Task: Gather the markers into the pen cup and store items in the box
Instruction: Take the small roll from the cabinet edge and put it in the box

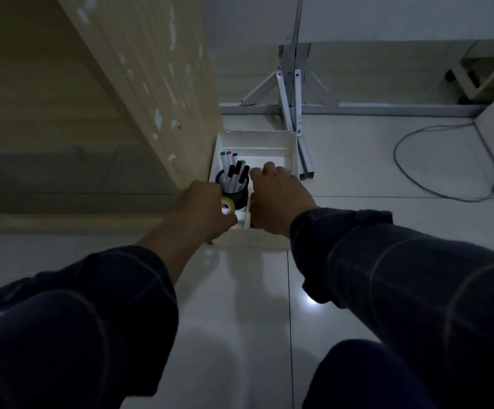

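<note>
A white open box (pixel 257 140) sits on the tiled floor beside a wooden cabinet. Inside it, at the left, stands a black pen cup (pixel 237 193) holding several markers (pixel 230 166) with green, red, blue and black caps. My left hand (pixel 201 206) is at the box's near left corner, closed on a yellowish roll of tape (pixel 228 205) right beside the cup. My right hand (pixel 278 196) reaches into the box to the right of the cup, fingers curled down; something orange shows under its palm, and what it holds is hidden.
The wooden cabinet side (pixel 157 93) rises directly left of the box. A grey metal stand (pixel 291 95) with a floor rail stands behind the box. A grey cable (pixel 402 169) loops on the floor at right. My knee (pixel 366 376) is at bottom right.
</note>
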